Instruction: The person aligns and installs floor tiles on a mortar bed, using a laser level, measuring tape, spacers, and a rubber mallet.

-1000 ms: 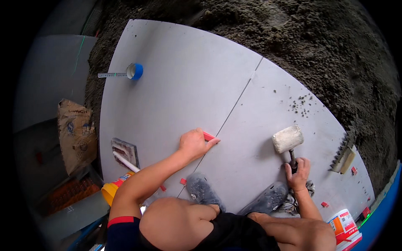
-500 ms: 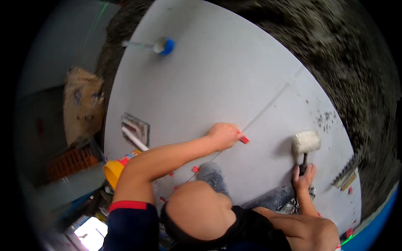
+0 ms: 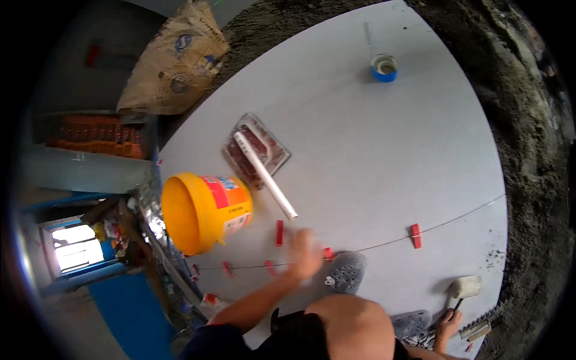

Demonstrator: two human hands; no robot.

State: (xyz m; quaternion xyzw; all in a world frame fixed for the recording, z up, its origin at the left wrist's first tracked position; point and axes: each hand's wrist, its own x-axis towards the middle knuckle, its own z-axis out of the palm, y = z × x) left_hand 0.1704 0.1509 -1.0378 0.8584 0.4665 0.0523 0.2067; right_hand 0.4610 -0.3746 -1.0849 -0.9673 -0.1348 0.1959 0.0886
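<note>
My right hand (image 3: pixel 449 326) grips the black handle of a mallet with a pale head (image 3: pixel 467 287), at the lower right of the grey slab. My left hand (image 3: pixel 306 255) is blurred by motion, above the slab near a thin seam; its fingers cannot be made out. Close beside it are a red wedge (image 3: pixel 328 254) at the seam, by my shoe, and a loose red wedge (image 3: pixel 279 233). Further right along the seam, another red wedge (image 3: pixel 416 236) stands with no hand on it. More red wedges (image 3: pixel 227 269) sit along the seam to the left.
A yellow bucket (image 3: pixel 207 213) lies tipped at the left. Beside it are a trowel-like float (image 3: pixel 255 150) and a white tube (image 3: pixel 266 176). A blue-and-white cup (image 3: pixel 384 68) stands farther off. A notched trowel (image 3: pixel 477 330) lies right; a paper sack (image 3: pixel 174 60) is far left.
The view has swung to the left. My left hand has let go of the red wedge at the seam and moved left, away from it. My right hand keeps hold of the mallet.
</note>
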